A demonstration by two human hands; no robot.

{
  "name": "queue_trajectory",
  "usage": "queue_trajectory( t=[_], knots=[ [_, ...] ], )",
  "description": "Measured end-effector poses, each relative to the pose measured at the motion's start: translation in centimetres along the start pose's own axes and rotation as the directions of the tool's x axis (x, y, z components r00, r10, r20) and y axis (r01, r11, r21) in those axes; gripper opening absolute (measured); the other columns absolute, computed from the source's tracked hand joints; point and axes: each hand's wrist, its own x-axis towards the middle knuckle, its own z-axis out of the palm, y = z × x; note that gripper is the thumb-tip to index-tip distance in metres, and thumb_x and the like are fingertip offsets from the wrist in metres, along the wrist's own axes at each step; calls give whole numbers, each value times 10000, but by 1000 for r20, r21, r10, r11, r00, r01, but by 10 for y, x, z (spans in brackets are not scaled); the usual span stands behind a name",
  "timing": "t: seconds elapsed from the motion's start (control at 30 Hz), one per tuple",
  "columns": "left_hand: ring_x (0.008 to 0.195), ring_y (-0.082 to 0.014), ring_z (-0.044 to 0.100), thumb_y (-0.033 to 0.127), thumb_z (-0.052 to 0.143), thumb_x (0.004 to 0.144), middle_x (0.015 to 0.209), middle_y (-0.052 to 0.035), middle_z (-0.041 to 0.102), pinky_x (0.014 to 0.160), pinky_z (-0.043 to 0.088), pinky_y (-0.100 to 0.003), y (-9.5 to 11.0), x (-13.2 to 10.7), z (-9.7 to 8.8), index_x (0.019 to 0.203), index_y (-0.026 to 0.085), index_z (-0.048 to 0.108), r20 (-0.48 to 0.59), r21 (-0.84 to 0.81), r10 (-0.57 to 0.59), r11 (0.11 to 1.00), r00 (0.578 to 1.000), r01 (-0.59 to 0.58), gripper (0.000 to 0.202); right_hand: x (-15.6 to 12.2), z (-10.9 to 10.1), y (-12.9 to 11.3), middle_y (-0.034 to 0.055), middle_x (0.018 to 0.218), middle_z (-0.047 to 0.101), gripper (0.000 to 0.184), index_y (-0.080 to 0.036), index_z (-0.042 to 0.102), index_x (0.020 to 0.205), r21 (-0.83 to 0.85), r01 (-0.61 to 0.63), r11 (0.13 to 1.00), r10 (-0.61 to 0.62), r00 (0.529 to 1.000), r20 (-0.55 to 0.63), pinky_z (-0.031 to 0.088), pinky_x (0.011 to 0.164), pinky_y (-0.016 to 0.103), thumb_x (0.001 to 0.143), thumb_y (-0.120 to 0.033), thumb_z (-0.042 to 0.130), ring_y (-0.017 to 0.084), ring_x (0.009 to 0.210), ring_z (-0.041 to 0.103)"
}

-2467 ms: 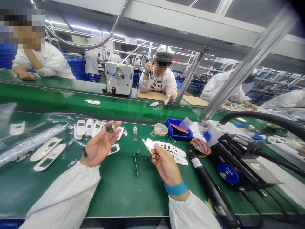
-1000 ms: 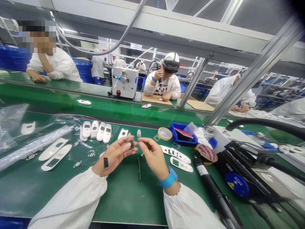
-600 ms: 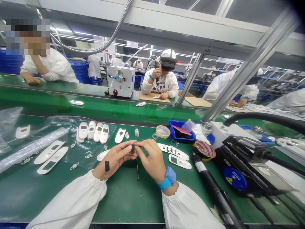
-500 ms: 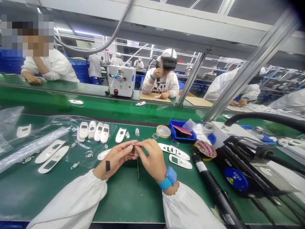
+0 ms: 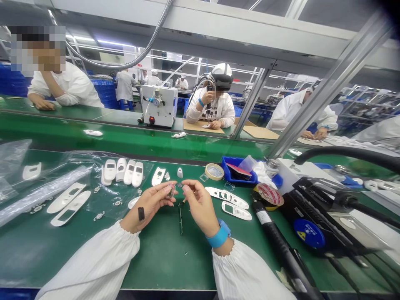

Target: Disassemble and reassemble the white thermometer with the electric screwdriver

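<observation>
My left hand (image 5: 149, 202) is shut on a small clear, boxy piece (image 5: 171, 192), held between thumb and fingertips. My right hand (image 5: 200, 204) sits just to its right, fingers pinched, with the tip of a thin wooden stick (image 5: 184, 201) showing below them. Slim black tweezers (image 5: 180, 218) lie on the green mat under the hands, touched by neither. White plastic device shells (image 5: 137, 174) stand in a row beyond my left hand. Two white face plates (image 5: 226, 197) lie to the right of my right hand.
A blue tray (image 5: 237, 171) and a tape roll (image 5: 214, 171) stand at the back of the bench. A black soldering iron (image 5: 275, 237) lies at right beside its station (image 5: 315, 216). A plastic bag (image 5: 46, 187) lies at left. Across the green belt (image 5: 125, 143), a co-worker works.
My hands, pressed together over the small piece half a second ago, have parted slightly. My right hand has moved to the right, and the left still holds the piece.
</observation>
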Motion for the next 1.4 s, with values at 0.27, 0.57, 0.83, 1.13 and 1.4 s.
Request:
queue_trajectory(
  t=[0.27, 0.57, 0.83, 1.13, 1.4],
  knots=[
    [832, -179, 529, 322, 503, 810, 931, -55, 564, 717, 425, -291, 0, 6, 10, 1085, 230, 593, 107, 733, 368, 599, 924, -324, 303, 3, 19, 8, 64, 768, 637, 308, -145, 598, 786, 729, -561, 392, 466, 805, 368, 466, 804, 325, 864, -382, 416, 162, 811, 615],
    [645, -131, 529, 386, 518, 782, 879, -34, 569, 553, 408, -246, -1, 12, 5, 1011, 212, 562, -108, 518, 285, 834, 952, -191, 292, 1, 17, 9, 84, 860, 642, 385, -125, 618, 817, 743, -559, 368, 455, 805, 380, 447, 876, 295, 897, -384, 345, 144, 871, 608],
    [619, -133, 497, 340, 632, 697, 764, -7, 569, 553, 372, -239, -3, 4, 7, 949, 218, 570, 19, 720, 244, 670, 969, -183, 286, 1, 15, 2, 66, 792, 626, 430, -137, 611, 823, 736, -534, 416, 428, 829, 360, 449, 869, 316, 878, -466, 340, 157, 837, 602],
    [663, -169, 522, 386, 530, 772, 814, -31, 514, 555, 373, -266, -8, -1, 9, 953, 220, 592, 88, 905, 278, 379, 957, -193, 253, 0, 17, 4, 66, 857, 594, 439, -148, 612, 859, 700, -524, 486, 438, 839, 325, 442, 886, 311, 850, -512, 368, 152, 872, 593],
    [554, -133, 450, 418, 545, 764, 671, -1, 491, 529, 351, -249, -2, -5, -10, 947, 221, 618, 13, 852, 407, 473, 914, -223, 278, 4, 17, 1, 86, 869, 615, 428, -122, 607, 900, 687, -554, 471, 465, 817, 340, 461, 829, 272, 839, -496, 409, 137, 810, 607]
  ],
)
